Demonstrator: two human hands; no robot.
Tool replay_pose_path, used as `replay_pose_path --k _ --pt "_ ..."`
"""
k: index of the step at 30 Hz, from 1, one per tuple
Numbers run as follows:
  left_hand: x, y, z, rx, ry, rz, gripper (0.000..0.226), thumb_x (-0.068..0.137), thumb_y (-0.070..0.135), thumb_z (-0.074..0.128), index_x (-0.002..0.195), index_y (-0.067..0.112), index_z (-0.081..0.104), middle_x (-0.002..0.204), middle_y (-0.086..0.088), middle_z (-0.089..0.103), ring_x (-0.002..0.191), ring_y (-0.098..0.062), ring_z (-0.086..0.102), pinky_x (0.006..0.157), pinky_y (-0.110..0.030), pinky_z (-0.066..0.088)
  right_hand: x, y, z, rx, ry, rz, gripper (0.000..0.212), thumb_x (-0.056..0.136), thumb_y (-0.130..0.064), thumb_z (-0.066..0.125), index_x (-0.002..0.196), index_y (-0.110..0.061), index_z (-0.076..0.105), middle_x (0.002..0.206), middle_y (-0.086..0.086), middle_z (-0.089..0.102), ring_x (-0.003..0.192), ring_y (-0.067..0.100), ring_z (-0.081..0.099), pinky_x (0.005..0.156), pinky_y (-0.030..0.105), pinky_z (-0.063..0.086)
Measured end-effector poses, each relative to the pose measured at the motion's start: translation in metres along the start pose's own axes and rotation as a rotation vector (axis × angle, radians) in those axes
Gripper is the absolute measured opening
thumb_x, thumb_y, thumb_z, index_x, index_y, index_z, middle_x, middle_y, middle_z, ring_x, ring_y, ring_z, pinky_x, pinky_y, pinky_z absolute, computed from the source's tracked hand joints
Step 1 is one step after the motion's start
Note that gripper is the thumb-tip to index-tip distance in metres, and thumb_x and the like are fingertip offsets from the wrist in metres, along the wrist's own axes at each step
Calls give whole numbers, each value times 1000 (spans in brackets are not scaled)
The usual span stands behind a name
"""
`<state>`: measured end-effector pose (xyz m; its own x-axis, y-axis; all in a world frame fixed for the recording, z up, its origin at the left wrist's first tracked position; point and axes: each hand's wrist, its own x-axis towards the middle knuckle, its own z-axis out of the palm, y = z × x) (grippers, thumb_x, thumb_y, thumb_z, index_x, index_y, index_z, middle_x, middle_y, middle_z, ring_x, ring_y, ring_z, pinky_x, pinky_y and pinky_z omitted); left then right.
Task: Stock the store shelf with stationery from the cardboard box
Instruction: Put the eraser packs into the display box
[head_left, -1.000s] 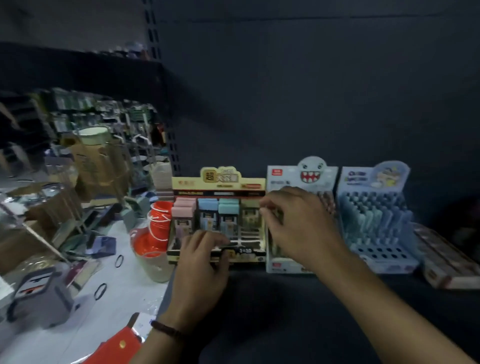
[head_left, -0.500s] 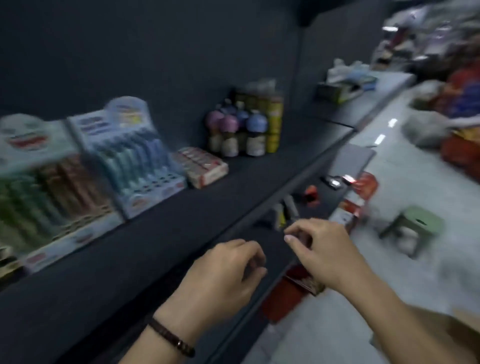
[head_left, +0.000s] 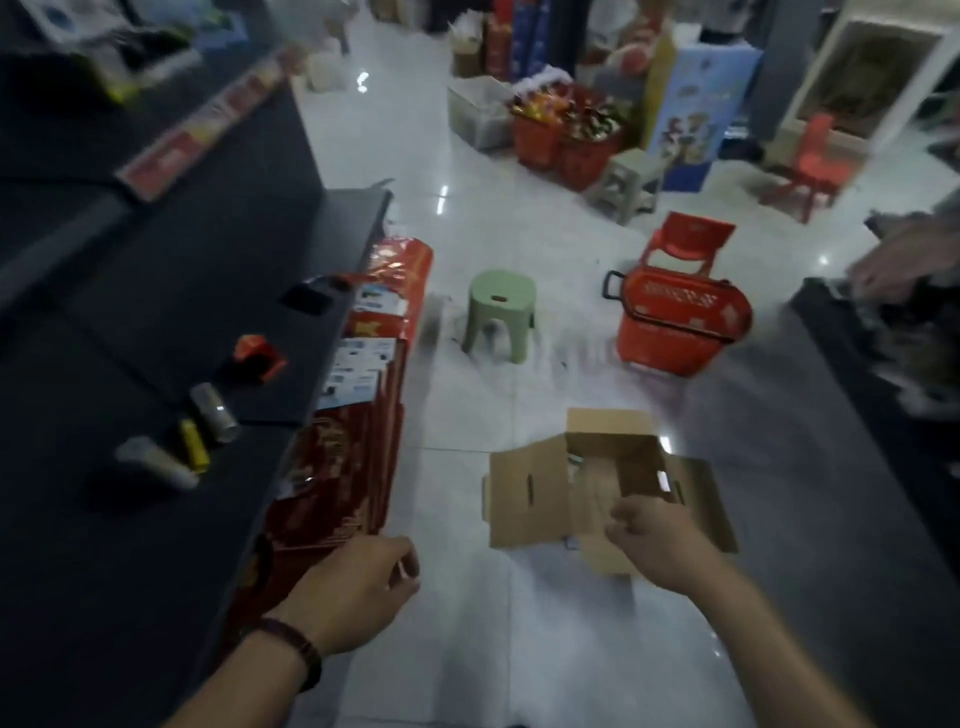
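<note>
The dark store shelf (head_left: 156, 312) runs along the outside of the left hand (head_left: 353, 587), with red packages (head_left: 353, 441) stacked against its foot. The open cardboard box (head_left: 524, 493) sits on the floor just under the right hand (head_left: 660, 540). Beyond the box stand a red shopping basket (head_left: 680, 322) and a green stool (head_left: 501, 306). The hands are apart. The left is loosely curled and empty. The right is curled over the box, and blur hides any grip.

Dim, motion blur, floor glare, edge distortion.
</note>
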<state>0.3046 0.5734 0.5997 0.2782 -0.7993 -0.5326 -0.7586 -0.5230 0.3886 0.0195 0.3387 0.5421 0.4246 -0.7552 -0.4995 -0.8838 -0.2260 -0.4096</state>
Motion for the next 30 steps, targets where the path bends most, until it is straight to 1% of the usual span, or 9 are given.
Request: replay_pose_path --k 4,8,11,15,18,21,24,27,30 --pt "111 42 27 28 -120 27 7 96 44 61 94 38 64 95 17 66 88 -2 63 84 -28 57 70 55 -8 51 -41 99 35 97 -48 66 123 -25 72 118 -2 74 106 18 69 86 30 53" --pt "229 76 51 56 -226 101 10 100 42 57 102 36 64 102 14 62 93 -5 59 82 -25 51 150 77 -6 86 -102 195 34 99 -47 66 125 -25 70 116 -2 75 110 19 68 87 28 48" --pt "326 86 75 46 -290 130 10 100 41 55 101 34 61 100 15 59 94 -7 58 85 -28 52 226 97 13 163 -137 280 35 99 -46 67 124 -23 70 110 -2 74 101 16 69 90 32 56" --pt "454 85 128 79 -355 124 4 101 41 52 99 39 49 111 12 58 103 -12 58 84 -28 48 342 134 56 316 -159 416 32 98 -45 68 122 -24 69 107 -3 72 97 16 70 89 35 59" --pt "542 72 182 181 -461 98 4 101 32 47 100 35 50 118 1 59 104 -21 58 79 -30 47 440 174 101 450 -160 491 34 96 -43 70 124 -25 64 104 0 72 92 19 73 88 47 63" --pt "628 68 247 201 -501 41 15 103 23 47 92 23 57 108 -2 63 96 -23 64 84 -36 57 538 228 156 517 -157 563 36 92 -43 68 124 -28 61 112 -1 69 99 20 71 90 48 63" --pt "701 74 312 174 -550 11 19 106 16 50 91 18 60 100 0 63 95 -21 67 78 -26 53 621 269 213 439 -150 592 45 90 -47 67 132 -31 61 127 -2 68 115 21 66 98 45 59" --pt "767 79 377 58 -403 -99 18 105 35 52 100 19 60 103 -1 69 93 -23 68 83 -33 58 685 294 258 365 -216 562 46 103 -38 62 142 -15 56 140 8 62 129 31 59 97 29 46" --pt "817 82 419 8 -204 -181 30 102 52 51 105 22 50 101 -2 64 90 -25 64 76 -38 55 743 319 307 380 -253 539 48 105 -30 60 145 -5 54 148 17 58 136 35 55 101 34 46"
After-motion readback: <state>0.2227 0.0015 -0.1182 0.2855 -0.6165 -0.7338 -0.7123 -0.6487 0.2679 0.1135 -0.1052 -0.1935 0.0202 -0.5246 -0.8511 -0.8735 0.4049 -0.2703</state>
